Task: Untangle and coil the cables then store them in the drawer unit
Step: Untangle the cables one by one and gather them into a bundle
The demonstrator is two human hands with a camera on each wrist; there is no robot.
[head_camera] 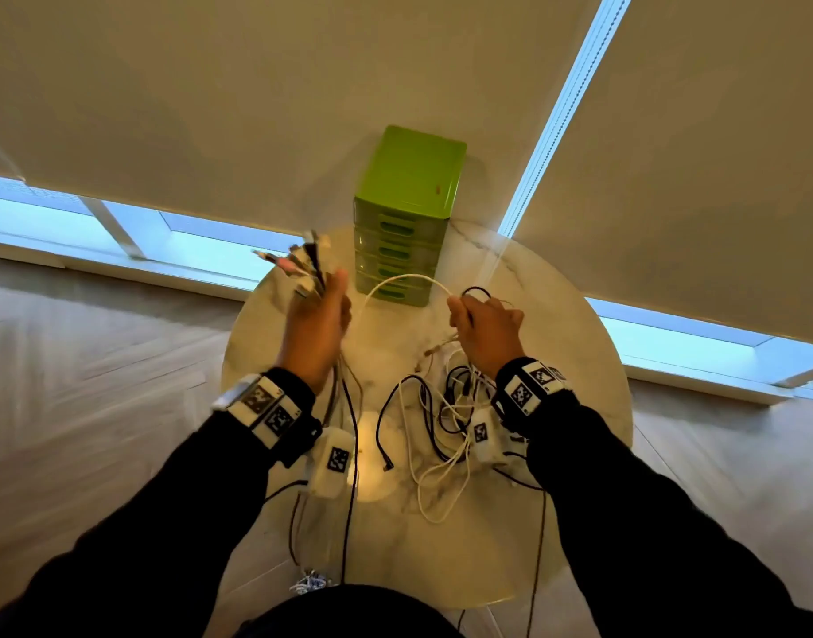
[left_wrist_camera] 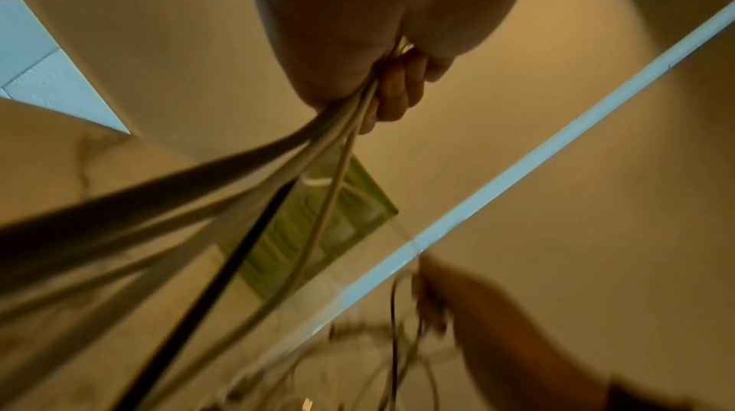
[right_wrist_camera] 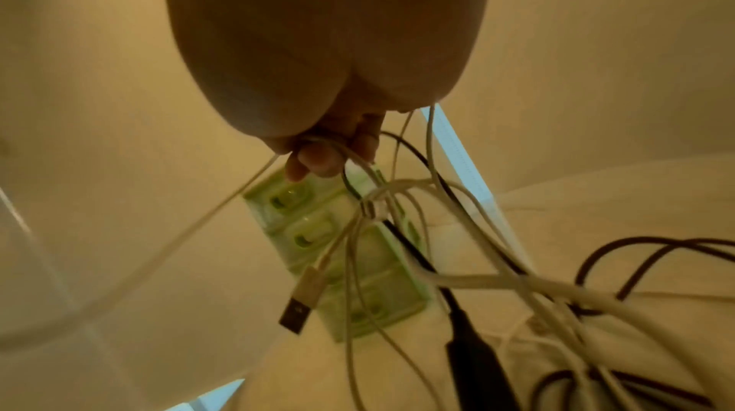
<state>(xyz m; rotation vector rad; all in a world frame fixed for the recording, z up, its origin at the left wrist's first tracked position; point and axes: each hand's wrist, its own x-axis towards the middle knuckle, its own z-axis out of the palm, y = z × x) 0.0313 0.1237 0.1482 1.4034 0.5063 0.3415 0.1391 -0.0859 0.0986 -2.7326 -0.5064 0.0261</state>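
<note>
- Untangling, by the look of it: left hand (head_camera: 319,329) raised just left of the green drawer unit (head_camera: 406,214), fingers (left_wrist_camera: 391,97) curled round a bundle of cables (left_wrist_camera: 318,141) with plug ends (head_camera: 298,264) fanning out above.
- Right hand (head_camera: 485,333) just right of the drawer unit's base, fingers (right_wrist_camera: 318,157) pinching a white cable (head_camera: 406,280) arching across toward the left hand.
- Loose tangle (head_camera: 441,421) of black and white leads on the counter (head_camera: 556,315), nearer than the drawer unit.
- No coils visible; drawers appear closed.
- Next, likely: drawing one lead free of the knot, gently, without tightening loops.
</note>
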